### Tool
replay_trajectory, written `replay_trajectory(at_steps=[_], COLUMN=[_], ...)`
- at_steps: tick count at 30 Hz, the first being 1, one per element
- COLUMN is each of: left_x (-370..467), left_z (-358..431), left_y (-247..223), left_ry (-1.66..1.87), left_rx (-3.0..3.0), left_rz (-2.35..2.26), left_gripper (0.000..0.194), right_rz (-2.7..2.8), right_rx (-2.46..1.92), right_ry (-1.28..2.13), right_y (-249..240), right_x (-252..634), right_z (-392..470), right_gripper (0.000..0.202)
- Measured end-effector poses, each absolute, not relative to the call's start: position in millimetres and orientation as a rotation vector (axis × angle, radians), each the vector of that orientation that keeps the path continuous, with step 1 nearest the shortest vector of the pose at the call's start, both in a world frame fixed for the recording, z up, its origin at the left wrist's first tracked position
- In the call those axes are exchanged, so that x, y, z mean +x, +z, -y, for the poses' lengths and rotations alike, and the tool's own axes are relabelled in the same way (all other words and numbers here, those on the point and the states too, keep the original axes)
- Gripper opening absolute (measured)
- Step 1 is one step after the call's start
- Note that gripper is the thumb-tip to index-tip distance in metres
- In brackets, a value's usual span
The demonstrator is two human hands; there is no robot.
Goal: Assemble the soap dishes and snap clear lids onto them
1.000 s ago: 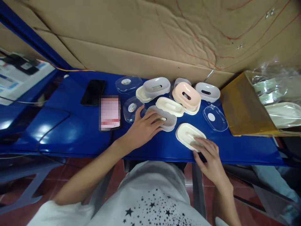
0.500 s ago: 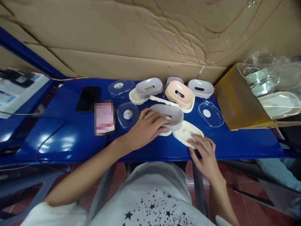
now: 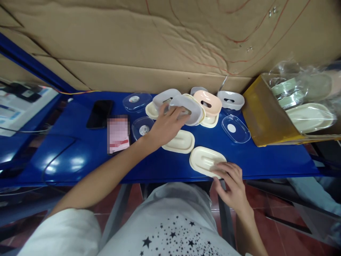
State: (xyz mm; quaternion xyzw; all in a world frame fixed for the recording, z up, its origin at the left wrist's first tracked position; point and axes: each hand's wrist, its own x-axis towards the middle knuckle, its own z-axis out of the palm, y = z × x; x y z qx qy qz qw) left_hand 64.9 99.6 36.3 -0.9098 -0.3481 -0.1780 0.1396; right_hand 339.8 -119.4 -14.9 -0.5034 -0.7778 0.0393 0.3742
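My left hand (image 3: 173,122) grips a grey oval soap dish (image 3: 189,109), its fingers over the near-left side and partly hiding the slot. The dish is tilted and held over other dishes at the back. My right hand (image 3: 231,183) has its fingertips on the right end of a cream oval base (image 3: 205,160), the thumb at its near edge. Just left of that lies another cream base (image 3: 179,141), flat on the table. Behind the held dish are another grey dish (image 3: 165,96), a peach slotted dish (image 3: 207,101) and more cream pieces, partly covered.
Clear plastic lids (image 3: 236,128) lie on the blue table (image 3: 149,167). A grey dish (image 3: 231,100) stands at the back right, beside a cardboard box (image 3: 253,117) of bagged dishes. On the left lie a black phone (image 3: 99,113) and a blurred pink item (image 3: 118,133).
My left hand has lifted the grey dish away from the left cream base and carried it back. The cream base under my right hand has shifted slightly toward me.
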Motion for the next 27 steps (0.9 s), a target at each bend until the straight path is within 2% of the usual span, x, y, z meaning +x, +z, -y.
replay_trajectory(at_steps=[5,13,19,27], left_x=[57.2,23.9,-20.5,-44.2], left_z=[-86.2,-13.7,60.9,85.8], left_y=[29.4,39.6,15.0,-10.8], left_ry=[-0.478,-0.747,-0.602,-0.72], left_rx=[-2.669,-2.877,-2.998,-2.832], left_rz=[1.046,0.982,1.117,1.327], left_gripper=[0.039,0.024,0.043,0.021], right_rz=[2.022,2.244,2.276,2.275], right_rx=[-1.122,-1.089,-1.0,-1.179], right_ry=[0.215,0.243,0.289,0.033], right_y=[-5.3,-8.2,-4.5,20.6], right_x=[321.1,275.6,265.6,277.3], right_z=[125.1,108.1,90.7,36.1], right_gripper=[0.023,0.02,0.018,0.035])
